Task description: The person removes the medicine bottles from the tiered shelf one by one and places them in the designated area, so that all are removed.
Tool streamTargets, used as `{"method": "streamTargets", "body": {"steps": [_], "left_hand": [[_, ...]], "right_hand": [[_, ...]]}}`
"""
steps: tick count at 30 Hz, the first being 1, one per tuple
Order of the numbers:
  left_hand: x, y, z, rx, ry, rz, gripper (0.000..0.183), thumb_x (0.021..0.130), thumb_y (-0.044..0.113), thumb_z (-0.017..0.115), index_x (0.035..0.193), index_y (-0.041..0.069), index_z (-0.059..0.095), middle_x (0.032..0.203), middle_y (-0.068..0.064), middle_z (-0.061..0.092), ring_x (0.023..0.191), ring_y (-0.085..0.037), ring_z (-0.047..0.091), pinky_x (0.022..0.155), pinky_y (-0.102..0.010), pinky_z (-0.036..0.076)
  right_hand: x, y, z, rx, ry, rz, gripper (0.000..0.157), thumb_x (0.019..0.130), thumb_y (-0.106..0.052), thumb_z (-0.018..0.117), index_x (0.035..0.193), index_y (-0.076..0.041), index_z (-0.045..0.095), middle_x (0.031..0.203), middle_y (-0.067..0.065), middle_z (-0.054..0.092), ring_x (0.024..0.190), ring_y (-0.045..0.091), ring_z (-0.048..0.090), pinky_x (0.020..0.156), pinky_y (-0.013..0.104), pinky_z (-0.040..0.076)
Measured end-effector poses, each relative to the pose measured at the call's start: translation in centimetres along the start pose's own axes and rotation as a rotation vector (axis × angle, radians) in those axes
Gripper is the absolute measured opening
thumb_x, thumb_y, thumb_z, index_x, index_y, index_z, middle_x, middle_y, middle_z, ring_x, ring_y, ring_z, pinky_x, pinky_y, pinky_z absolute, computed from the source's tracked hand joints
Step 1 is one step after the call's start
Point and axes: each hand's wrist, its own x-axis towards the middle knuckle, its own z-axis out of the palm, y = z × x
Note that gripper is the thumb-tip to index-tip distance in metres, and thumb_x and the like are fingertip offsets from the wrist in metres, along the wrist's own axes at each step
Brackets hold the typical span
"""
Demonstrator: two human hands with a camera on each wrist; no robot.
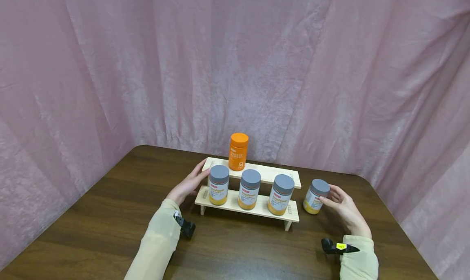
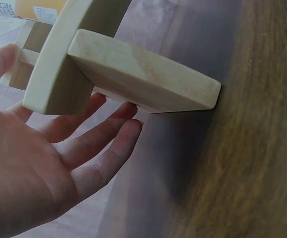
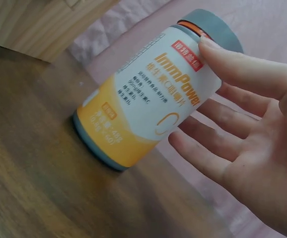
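A two-step wooden rack [image 1: 235,201] stands on the table. Three white-and-yellow vitamin bottles with grey lids, among them a middle bottle [image 1: 249,189], stand upright on its lower step. An orange bottle [image 1: 238,152] is on the upper step. My left hand [image 1: 188,185] is at the rack's left end; in the left wrist view its loosely extended fingers [image 2: 106,161] lie beside and partly behind the wood. To the right of the rack, my right hand [image 1: 345,210] holds another grey-lidded vitamin bottle [image 3: 148,99], thumb on the label near the lid, fingers partly hidden behind. Its base appears on the tabletop.
The dark wooden table [image 1: 235,247] extends in front of the rack and to both sides. A pink curtain [image 1: 235,67] hangs behind the table's back edge. Each sleeve carries a strapped black camera, such as the left one [image 1: 187,228].
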Motion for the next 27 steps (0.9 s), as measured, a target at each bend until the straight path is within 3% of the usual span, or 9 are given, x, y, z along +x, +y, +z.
{"method": "streamTargets", "body": {"steps": [5,10,18,27], "left_hand": [[0.0,-0.1,0.0,0.000,-0.002,0.003,0.069,0.100,0.052,0.042,0.155,0.035,0.005,0.164,-0.014,0.007,0.147,-0.047,0.014,0.098,-0.073,0.032],[0.0,0.1,0.0,-0.010,-0.006,-0.001,0.070,0.099,0.052,0.044,0.156,0.034,0.006,0.163,-0.016,0.010,0.145,-0.047,0.019,0.098,-0.070,0.036],[0.0,0.3,-0.2,0.002,0.009,0.008,0.069,0.100,0.049,0.045,0.156,0.033,0.010,0.160,-0.019,0.022,0.145,-0.045,0.024,0.098,-0.069,0.037],[-0.1,0.4,0.0,-0.010,0.068,0.020,0.066,0.098,0.046,0.052,0.154,0.032,0.020,0.151,-0.022,0.039,0.140,-0.043,0.035,0.093,-0.064,0.044]], "right_hand": [[-0.2,-0.7,-0.3,-0.017,0.001,-0.035,0.063,0.093,-0.017,0.065,0.143,0.005,0.033,0.104,-0.037,0.051,0.099,-0.019,0.049,0.083,0.009,0.040],[-0.4,-2.0,-0.8,-0.040,0.030,-0.089,0.056,0.095,-0.021,0.063,0.143,-0.004,0.040,0.113,-0.036,0.050,0.104,-0.019,0.048,0.085,0.010,0.036],[-0.8,-4.8,-0.5,-0.004,0.141,-0.198,0.035,0.095,-0.017,0.063,0.128,-0.011,0.056,0.107,-0.033,0.061,0.099,-0.017,0.057,0.083,0.006,0.039],[-1.3,-8.6,0.7,-0.233,0.194,-0.303,0.037,0.095,-0.022,0.062,0.125,-0.001,0.058,0.101,-0.038,0.058,0.096,-0.020,0.055,0.081,0.005,0.040]]}}
